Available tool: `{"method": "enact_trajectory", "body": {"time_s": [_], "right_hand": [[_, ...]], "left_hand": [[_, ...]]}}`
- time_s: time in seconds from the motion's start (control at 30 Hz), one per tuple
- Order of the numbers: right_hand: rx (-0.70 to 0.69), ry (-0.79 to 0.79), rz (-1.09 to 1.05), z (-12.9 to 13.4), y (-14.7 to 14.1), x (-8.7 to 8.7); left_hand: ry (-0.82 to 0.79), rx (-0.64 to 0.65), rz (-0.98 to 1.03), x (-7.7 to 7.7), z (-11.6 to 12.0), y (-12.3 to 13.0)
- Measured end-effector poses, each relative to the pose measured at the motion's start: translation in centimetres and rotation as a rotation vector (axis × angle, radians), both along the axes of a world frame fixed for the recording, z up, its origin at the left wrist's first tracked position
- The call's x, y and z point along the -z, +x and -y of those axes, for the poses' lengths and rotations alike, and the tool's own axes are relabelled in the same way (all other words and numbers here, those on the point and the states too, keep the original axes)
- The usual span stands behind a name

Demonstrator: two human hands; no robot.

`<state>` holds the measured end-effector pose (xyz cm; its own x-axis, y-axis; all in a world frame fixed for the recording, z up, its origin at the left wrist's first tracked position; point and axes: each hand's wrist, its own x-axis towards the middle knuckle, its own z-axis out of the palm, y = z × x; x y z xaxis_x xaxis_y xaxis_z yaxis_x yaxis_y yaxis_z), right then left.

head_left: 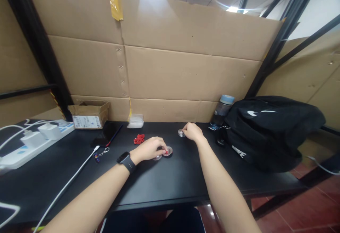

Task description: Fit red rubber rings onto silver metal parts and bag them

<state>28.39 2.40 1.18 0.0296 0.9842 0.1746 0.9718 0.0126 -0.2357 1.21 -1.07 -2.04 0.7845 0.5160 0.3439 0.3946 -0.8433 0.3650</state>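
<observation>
My left hand (152, 148), with a dark watch on its wrist, is closed in a pinch on a small red piece (166, 151). The piece is at a shallow round silvery dish (170, 150) on the black table. Partly under the fingers lies a second round, shiny dish (157, 157). Farther back, my right hand (193, 132) has its fingers closed at the edge of a small round silvery container (181, 133); the fingertips are partly hidden. A little pile of red pieces (139, 139), too small to name, lies to the left of my left hand.
At the back stand a clear plastic box (135, 121) and an open cardboard box (89, 115). A phone (106, 134), a keyring (100, 154), a white cable (69, 185) and a power strip (37, 142) lie left. A bottle (221, 111) and black bag (268, 133) stand right.
</observation>
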Motion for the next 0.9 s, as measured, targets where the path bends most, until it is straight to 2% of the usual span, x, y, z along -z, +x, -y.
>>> {"method": "enact_trajectory", "body": {"time_s": [0.23,0.37,0.53,0.67,0.77,0.9], "right_hand": [[-0.029,0.030,-0.026,-0.2,0.2,0.3],[-0.085,0.103,-0.052,-0.2,0.1,0.4],[-0.396,0.271,-0.268,-0.7,-1.2,0.7],[-0.482,0.315,-0.380,-0.4,-3.0,1.0],[-0.554,0.307,-0.508,0.5,-4.4,0.9],[-0.739,0.191,-0.610,2.0,-6.1,0.5]], "left_hand": [[-0.006,-0.031,-0.008,0.3,-0.2,0.3],[0.014,-0.022,-0.012,0.5,-0.2,0.5],[0.018,-0.058,0.060,0.2,-0.4,0.3],[0.003,-0.140,0.221,-0.6,-0.9,-0.6],[0.008,-0.208,0.348,-1.1,-1.4,-1.4],[-0.019,-0.240,0.427,-1.6,-1.8,-2.0]]}}
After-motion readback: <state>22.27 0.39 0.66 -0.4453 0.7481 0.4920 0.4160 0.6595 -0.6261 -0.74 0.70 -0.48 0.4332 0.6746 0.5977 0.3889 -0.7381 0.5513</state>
